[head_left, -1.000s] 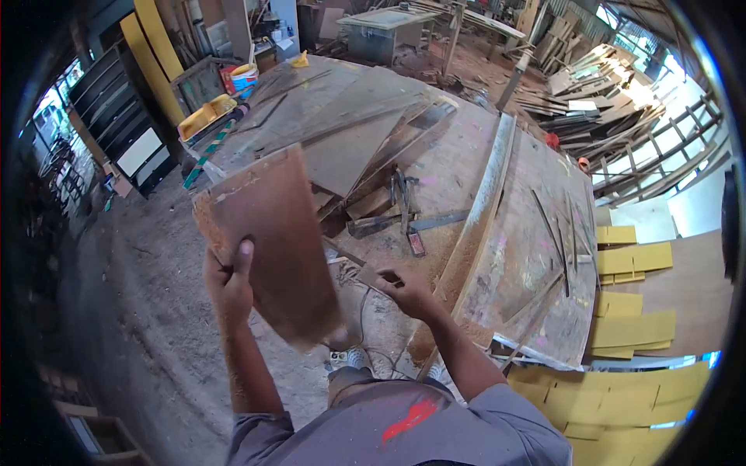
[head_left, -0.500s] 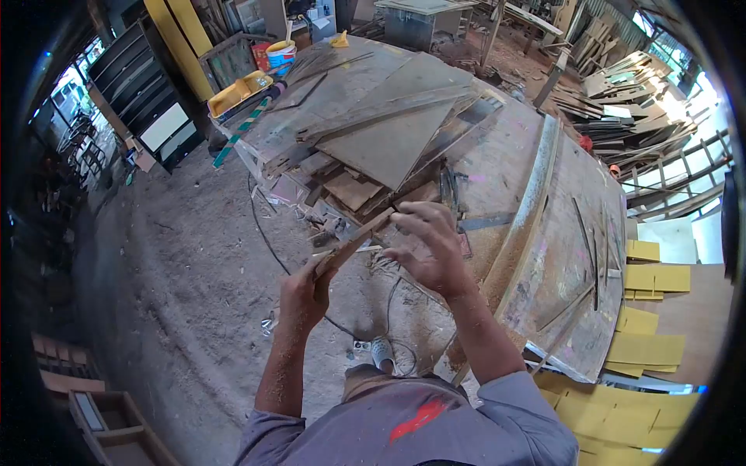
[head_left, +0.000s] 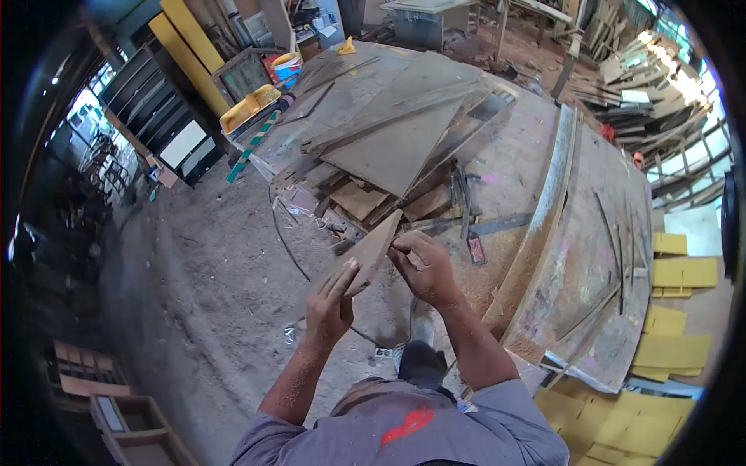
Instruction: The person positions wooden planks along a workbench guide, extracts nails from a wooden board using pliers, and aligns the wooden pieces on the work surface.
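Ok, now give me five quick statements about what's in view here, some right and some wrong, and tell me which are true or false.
1. The fingers of the left hand lie against the wooden board. True.
2. The right hand is well away from the board. False: the right hand is at the board's edge.
3. A yellow tray is near a bucket. True.
4. The mark on the shirt is green. False: the mark on the shirt is red.
5. Yellow panels show to the right of the table in the picture. True.
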{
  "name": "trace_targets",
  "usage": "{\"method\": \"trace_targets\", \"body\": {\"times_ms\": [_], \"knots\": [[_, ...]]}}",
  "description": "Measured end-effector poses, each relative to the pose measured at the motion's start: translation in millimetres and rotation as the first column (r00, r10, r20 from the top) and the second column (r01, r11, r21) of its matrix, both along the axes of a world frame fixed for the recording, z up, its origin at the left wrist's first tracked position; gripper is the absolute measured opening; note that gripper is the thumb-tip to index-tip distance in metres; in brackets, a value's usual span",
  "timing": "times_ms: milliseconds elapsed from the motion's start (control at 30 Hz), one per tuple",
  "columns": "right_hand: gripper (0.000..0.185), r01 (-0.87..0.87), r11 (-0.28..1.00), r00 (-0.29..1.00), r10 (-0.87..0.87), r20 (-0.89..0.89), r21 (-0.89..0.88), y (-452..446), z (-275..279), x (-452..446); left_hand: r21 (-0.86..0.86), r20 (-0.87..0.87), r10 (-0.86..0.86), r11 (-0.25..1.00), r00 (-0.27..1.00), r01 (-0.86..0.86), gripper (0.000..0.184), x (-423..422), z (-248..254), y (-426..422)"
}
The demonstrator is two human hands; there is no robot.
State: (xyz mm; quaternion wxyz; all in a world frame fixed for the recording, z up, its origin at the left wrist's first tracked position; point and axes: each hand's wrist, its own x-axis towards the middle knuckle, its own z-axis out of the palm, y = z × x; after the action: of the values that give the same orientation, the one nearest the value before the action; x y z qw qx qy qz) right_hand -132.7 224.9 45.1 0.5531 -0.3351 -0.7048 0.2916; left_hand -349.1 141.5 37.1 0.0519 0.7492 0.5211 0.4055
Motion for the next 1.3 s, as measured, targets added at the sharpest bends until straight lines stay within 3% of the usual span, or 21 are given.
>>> {"method": "trace_targets", "body": {"times_ms": [267,367,467,533,600,633,700,800,900,1033,1100,1200,1300], "knots": [[0.016,0.036,0.962,0.997,-0.018,0.07,-0.27,7,-44,51,0.109,-0.309,-0.133,0.979,0.942,0.174,0.044,16,-9,38],[0.017,-0.048,0.923,0.993,0.003,-0.117,-0.383,16,-44,53,0.157,-0.353,-0.181,0.956,0.918,0.249,0.041,14,-9,68],[0.021,-0.061,0.885,0.995,0.016,-0.1,-0.462,42,-69,62,0.156,-0.392,-0.248,0.931,0.886,0.329,0.038,10,0,101],[0.025,0.058,0.9,0.984,-0.125,-0.128,-0.432,66,-81,64,0.14,-0.433,-0.306,0.906,0.848,0.399,0.037,5,6,125],[0.031,0.264,0.847,0.948,-0.316,-0.039,-0.461,92,-92,74,0.159,-0.481,-0.334,0.876,0.811,0.455,0.039,-1,16,144],[0.034,0.478,0.785,0.876,-0.456,0.154,-0.395,107,-109,79,0.176,-0.5,-0.341,0.86,0.796,0.48,0.039,-6,16,155],[0.041,0.802,0.578,0.571,-0.67,0.475,-0.148,143,-155,83,0.184,-0.55,-0.341,0.841,0.762,0.509,0.041,-14,24,174],[0.061,0.893,0.43,0.367,-0.523,0.769,-0.133,172,-184,75,0.189,-0.585,-0.345,0.822,0.734,0.537,0.046,-24,38,200],[0.072,0.891,0.38,0.414,-0.462,0.784,-0.247,196,-211,86,0.201,-0.563,-0.35,0.821,0.749,0.534,0.039,-28,44,223],[0.081,0.825,0.233,0.551,-0.532,0.643,-0.515,208,-236,109,0.214,-0.462,-0.363,0.84,0.809,0.499,0.039,-29,45,254],[0.083,0.771,0.243,0.628,-0.444,0.639,-0.589,199,-193,111,0.178,-0.409,-0.387,0.855,0.827,0.488,0.043,-21,59,262],[0.088,0.902,0.252,0.425,-0.388,0.818,-0.349,202,-179,110,0.163,-0.45,-0.391,0.848,0.803,0.504,0.05,-14,58,268],[0.09,0.942,0.326,0.115,-0.54,0.834,0.081,214,-186,110,0.17,-0.563,-0.418,0.786,0.713,0.594,0.052,-1,49,271]]}}
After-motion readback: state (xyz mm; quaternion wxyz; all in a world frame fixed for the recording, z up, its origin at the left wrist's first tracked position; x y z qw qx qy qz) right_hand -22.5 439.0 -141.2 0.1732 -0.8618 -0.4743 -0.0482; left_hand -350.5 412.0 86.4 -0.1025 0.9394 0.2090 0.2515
